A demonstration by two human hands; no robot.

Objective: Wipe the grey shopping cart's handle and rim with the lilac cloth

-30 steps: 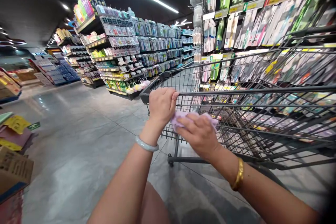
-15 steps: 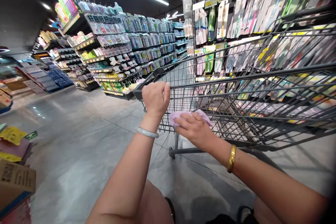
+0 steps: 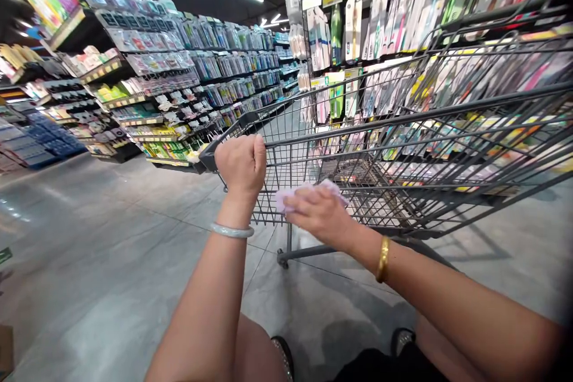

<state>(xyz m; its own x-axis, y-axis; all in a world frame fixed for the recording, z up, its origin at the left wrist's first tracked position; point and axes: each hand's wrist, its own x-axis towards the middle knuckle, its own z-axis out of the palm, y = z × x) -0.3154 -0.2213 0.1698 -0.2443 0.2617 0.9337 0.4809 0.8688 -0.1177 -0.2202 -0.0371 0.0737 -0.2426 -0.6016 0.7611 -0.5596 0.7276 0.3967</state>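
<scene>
A dark grey wire shopping cart (image 3: 394,122) stands side-on before me. My left hand (image 3: 240,162) is wrapped round the cart's top rail near its left end, thumb side up. Lower down, my right hand (image 3: 317,212) presses a light purple cloth (image 3: 333,187) to the wire side of the basket. The cloth shows above and to the left of its fingers; the part under the palm is hidden. A pale bangle (image 3: 231,231) circles my left wrist and a gold one (image 3: 383,259) my right.
Shelves of packaged goods (image 3: 233,65) run along the back left. Behind the cart rises a rack of hanging toothbrush-like packs (image 3: 353,24). A cart wheel (image 3: 282,258) rests on the grey tiled floor (image 3: 134,262). A cardboard box edge (image 3: 6,349) shows at lower left.
The view has turned, so the cart, shelves and hands sit further left. My left hand keeps its grip on the rail. My right hand stays on the cloth against the basket side.
</scene>
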